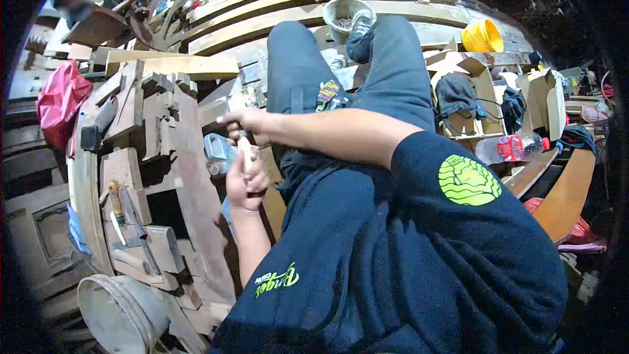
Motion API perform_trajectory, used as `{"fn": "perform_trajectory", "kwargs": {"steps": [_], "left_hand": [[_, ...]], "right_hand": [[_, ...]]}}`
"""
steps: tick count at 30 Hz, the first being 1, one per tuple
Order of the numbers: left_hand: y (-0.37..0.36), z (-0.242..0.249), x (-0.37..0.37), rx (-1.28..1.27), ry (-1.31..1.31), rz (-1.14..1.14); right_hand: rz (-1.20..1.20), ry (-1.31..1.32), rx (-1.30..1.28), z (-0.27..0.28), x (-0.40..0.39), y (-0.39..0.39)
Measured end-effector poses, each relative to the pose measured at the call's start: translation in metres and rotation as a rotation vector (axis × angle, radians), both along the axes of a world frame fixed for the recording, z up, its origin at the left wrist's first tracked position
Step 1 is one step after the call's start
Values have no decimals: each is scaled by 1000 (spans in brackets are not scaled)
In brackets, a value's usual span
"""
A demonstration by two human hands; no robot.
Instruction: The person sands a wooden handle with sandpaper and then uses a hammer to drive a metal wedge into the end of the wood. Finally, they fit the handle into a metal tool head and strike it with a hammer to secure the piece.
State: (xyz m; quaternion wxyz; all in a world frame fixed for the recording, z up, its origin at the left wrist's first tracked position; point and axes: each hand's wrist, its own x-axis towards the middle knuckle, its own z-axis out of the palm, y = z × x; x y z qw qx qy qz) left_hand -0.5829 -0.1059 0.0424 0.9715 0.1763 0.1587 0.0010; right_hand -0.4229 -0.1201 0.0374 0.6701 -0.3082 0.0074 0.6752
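My left hand (247,180) is closed around a pale wooden handle (246,149), held upright over the right edge of the workbench. My right hand (252,124) is closed just above it, at the handle's upper end. Whatever the handle belongs to is mostly hidden by my fingers, so its exact kind does not show. Close beside my left hand stands a light-blue plastic jug (218,151). Several hand tools lie on the wooden bench (203,223) to the left, among them a wooden-handled tool (116,202) and a pale handle (131,261).
Wood blocks (121,174) crowd the bench. A whitish bucket (121,311) is at lower left, a grey bucket (341,16) by my foot. To the right are a yellow bucket (481,36), a cardboard box (488,82) and a red-labelled bottle (511,149). Another person sits at upper left.
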Motion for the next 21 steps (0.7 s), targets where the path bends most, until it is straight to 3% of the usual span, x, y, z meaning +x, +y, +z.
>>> {"fn": "perform_trajectory", "kwargs": {"steps": [1, 3, 4, 5, 6, 7, 9, 10, 11, 13, 14, 15, 17, 19, 21], "left_hand": [[2, -9, 1, -245, -226, -25], [-9, 3, 4, -87, -31, 67], [-17, 14, 8, 438, 344, 151], [-9, -18, 11, 1190, 521, 113], [-10, -16, 9, 1198, 548, 130], [-14, -14, 9, 1139, 575, 109], [-23, -5, 17, 1009, 591, 50], [-12, 6, 8, 419, 355, -2], [1, -2, 4, -245, -82, -90], [-10, 0, 8, -365, -280, 43], [-12, 3, 10, -266, -187, 82], [-14, 12, 13, 179, 108, 120], [-14, 8, 17, 336, 198, 98], [-18, -1, 21, 630, 383, 61], [-15, -4, 27, 941, 558, 13]], "right_hand": [[79, 62, 110, 8, 3, -1], [124, 9, 129, 13, 6, -1], [27, -120, -37, 11, 2, -1], [-41, -84, -144, -20, 1, 9], [-27, -131, -241, -12, -3, 6], [-108, -379, -400, -4, -6, -1], [-159, -303, -355, -11, -5, -4], [-88, -119, -151, -14, 0, -1], [-19, 66, 48, -16, 4, 0], [143, 196, 237, 11, 9, -2], [108, 137, 213, 9, 10, 0], [67, 80, 193, 8, 11, 1], [-162, -149, -70, 3, 5, -3], [-190, -251, -314, 2, 1, -4], [-166, -292, -277, 2, 2, -9]]}}
